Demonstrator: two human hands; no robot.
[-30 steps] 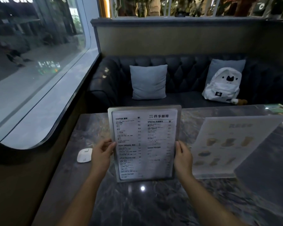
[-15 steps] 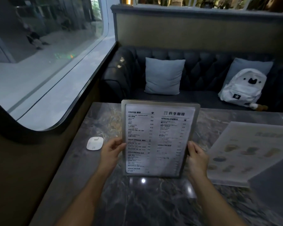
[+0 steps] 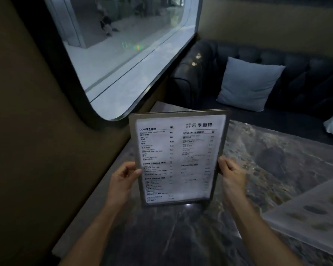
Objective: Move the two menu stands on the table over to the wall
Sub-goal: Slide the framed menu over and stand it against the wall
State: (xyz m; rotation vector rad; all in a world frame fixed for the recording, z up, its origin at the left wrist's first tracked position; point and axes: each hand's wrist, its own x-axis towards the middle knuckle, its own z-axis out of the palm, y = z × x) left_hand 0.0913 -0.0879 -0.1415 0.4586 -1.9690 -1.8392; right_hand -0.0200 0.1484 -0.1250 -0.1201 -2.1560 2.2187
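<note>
Surface (image 3: 258, 150): dark marble, abutting the wall (image 3: 37, 150). Sofa (image 3: 306, 77): dark, tufted, beyond the surface. Second menu stand (image 3: 315, 214): clear, on the surface, well right of the first. Menu stand (image 3: 178, 156): upright, near the wall; its foot is hidden. Left hand (image 3: 123, 181), right hand (image 3: 232, 175): each gripping a side edge.

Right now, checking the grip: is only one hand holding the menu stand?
No: the left hand and right hand each grip a side edge of the menu stand.
</note>
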